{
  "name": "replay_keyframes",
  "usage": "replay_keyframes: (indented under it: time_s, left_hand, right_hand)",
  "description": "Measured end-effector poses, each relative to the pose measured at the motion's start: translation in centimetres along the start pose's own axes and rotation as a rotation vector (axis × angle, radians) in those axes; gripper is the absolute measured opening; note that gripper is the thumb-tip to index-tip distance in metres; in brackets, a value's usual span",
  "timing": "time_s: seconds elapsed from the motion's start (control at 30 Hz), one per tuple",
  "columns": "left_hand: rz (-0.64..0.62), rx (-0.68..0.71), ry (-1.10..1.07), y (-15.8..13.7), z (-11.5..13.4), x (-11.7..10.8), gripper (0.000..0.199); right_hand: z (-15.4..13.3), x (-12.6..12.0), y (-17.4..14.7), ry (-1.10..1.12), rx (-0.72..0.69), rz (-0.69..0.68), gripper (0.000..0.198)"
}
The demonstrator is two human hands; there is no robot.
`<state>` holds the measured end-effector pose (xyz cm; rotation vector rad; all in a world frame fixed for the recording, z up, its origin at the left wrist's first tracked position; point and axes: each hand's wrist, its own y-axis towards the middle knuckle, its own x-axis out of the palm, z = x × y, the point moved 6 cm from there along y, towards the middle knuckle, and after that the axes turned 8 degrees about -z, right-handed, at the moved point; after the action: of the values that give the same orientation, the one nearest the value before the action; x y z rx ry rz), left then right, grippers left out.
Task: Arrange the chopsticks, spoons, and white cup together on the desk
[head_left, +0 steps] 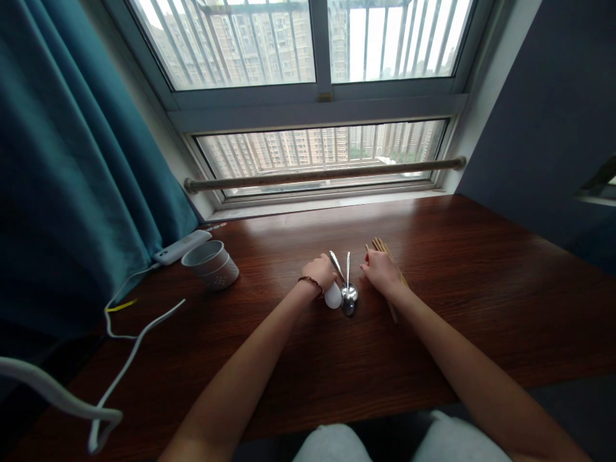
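left hand point(319, 271) closed around a white spoon point(332, 296); right hand point(382, 271) gripping wooden chopsticks point(381, 244), metal spoons point(347, 290) between, mid-surface point(481, 295).

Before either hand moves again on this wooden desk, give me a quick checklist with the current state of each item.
1. Left hand on the white plastic spoon: ok, closed on its handle.
2. Two metal spoons within reach: ok, lying between the hands.
3. Right hand on the brown wooden chopsticks: cannot tell if gripped.
4. White perforated holder upright: not ok, tipped over.
5. White cable away from hands: ok.
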<state>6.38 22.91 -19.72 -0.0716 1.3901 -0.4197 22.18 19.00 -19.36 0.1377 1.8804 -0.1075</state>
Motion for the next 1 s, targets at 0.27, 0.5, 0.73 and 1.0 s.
replay_keyframes:
  time_s: [0.27,0.5,0.73,1.0]
  left_hand:
    - [0.107,0.059,0.110,-0.7,0.9,-0.6,0.032]
    - [0.187,0.132,0.123,-1.6,1.9,-1.0,0.028]
    - [0.165,0.153,0.106,-1.1,1.8,-0.5,0.027]
    - [0.158,0.170,0.109,-1.3,2.1,-0.3,0.029]
  right_hand:
    - [2.1,-0.8,-0.2,-0.124,0.076,0.085,0.016]
    - [3.5,-1.3,-0.6,-0.127,0.207,0.156,0.028]
    - [3.6,-0.6,-0.5,-0.085,0.159,0.116,0.026]
    - [1.9,0.4,-0.5,-0.011,0.003,0.090,0.026]
